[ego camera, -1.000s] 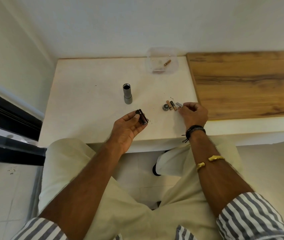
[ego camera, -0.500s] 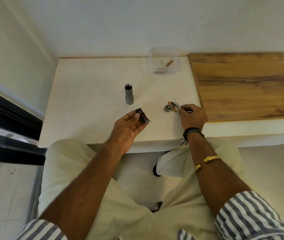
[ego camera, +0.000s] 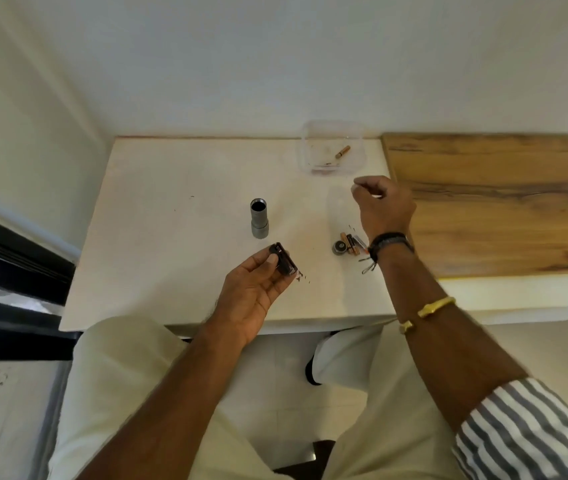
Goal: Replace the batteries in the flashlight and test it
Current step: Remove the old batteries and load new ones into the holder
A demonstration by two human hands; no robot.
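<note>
1. The grey flashlight body (ego camera: pixel 259 219) stands upright on the white table (ego camera: pixel 171 244) with its open end up. Neither hand touches it.
2. The left hand (ego camera: pixel 253 294) is held in front of the flashlight body and a little to its right, palm up. Its thumb and curled fingers grip a dark battery holder (ego camera: pixel 284 263), which lies just in front of the flashlight body without touching it.
3. The right hand (ego camera: pixel 384 206) is raised well to the right of the flashlight body. Its fingers are curled tight with the tips drawn together, but motion blur hides the tips, so I cannot tell whether they pinch anything.
4. To the right of the flashlight body and slightly nearer the person, loose batteries (ego camera: pixel 352 243) lie side by side on the table. They sit against a round dark end cap (ego camera: pixel 339 247) on their left.
5. Behind the flashlight body and to its right, a clear plastic container (ego camera: pixel 361 157) sits by the wall. One copper-coloured battery (ego camera: pixel 342 152) lies inside it.
6. Farther right of the flashlight body, beyond the right hand, a wooden board (ego camera: pixel 494 202) adjoins the white table.
</note>
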